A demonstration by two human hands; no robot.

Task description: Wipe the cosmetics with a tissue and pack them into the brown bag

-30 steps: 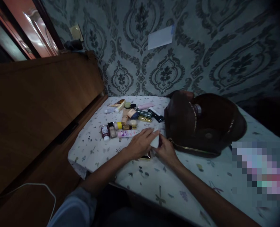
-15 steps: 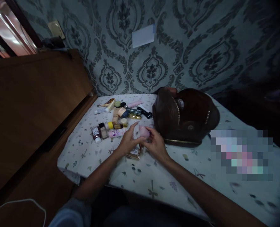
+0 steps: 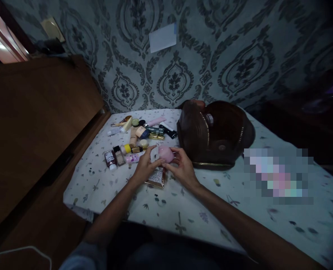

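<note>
A rounded pink container with a whitish end (image 3: 166,154) is held up between my two hands, above the table. My left hand (image 3: 144,165) grips its pale end, thumb and fingers closed round it. On the pink side, the fingertips of my right hand (image 3: 183,168) are pinched against it. Just below lies a glittery, gold-edged box (image 3: 156,177), partly covered by my left hand. A white and pink tube (image 3: 133,157) lies left of my left hand. Next to it are a dark red bottle with a white cap (image 3: 110,160) and a black-capped bottle (image 3: 119,155).
An open brown leather bag (image 3: 200,146) stands right of my hands. Several cosmetics, among them a pink tube (image 3: 156,121) and a cream jar (image 3: 143,143), lie on the patterned tablecloth (image 3: 112,195). A wooden panel (image 3: 42,112) borders the left; a pixelated patch covers the right side.
The pink container has turned between my hands, showing more of its rounded side. My view has shifted slightly, so the whole scene sits farther left.
</note>
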